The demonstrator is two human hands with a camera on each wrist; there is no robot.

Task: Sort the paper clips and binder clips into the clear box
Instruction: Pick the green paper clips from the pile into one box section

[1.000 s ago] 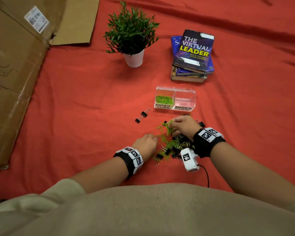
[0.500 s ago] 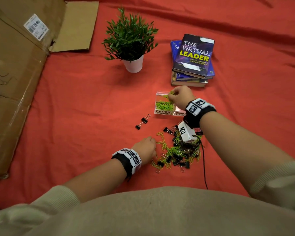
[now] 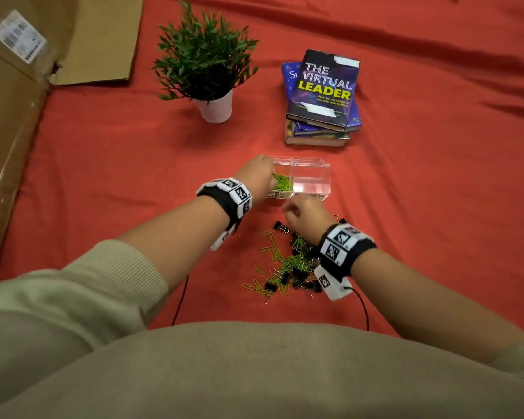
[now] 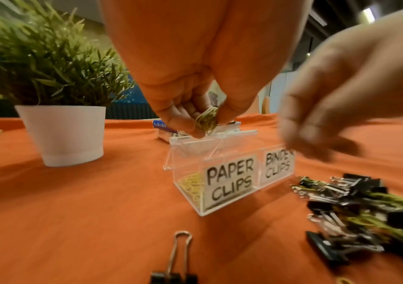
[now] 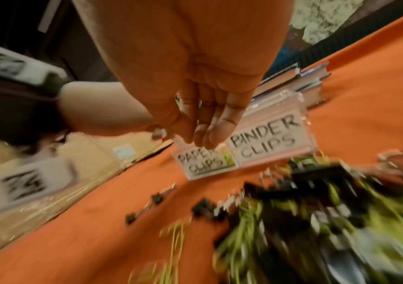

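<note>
The clear box point(image 3: 312, 164) has two compartments labelled PAPER CLIPS and BINDER CLIPS. Green paper clips point(image 3: 283, 184) lie in the left one, and I see nothing in the right one. My left hand point(image 3: 272, 176) hovers over the left compartment and pinches a small bunch of green paper clips point(image 4: 206, 121) just above the box rim point(image 4: 219, 135). My right hand point(image 3: 287, 210) hangs in front of the box point(image 5: 266, 142), above the mixed pile of green paper clips and black binder clips point(image 3: 288, 261). Its fingers point(image 5: 216, 132) are straight and hold nothing.
A loose binder clip point(image 4: 178, 255) lies left of the pile, under my left wrist. A potted plant point(image 3: 208, 62) and a stack of books point(image 3: 322, 95) stand behind the box. Flat cardboard point(image 3: 9, 116) covers the left side of the red cloth point(image 3: 436, 207).
My right hand went from the pile to the paper-clip compartment and has come back toward the pile, holding nothing. My left hand left the pile's edge and carried paper clips up over the box.
</note>
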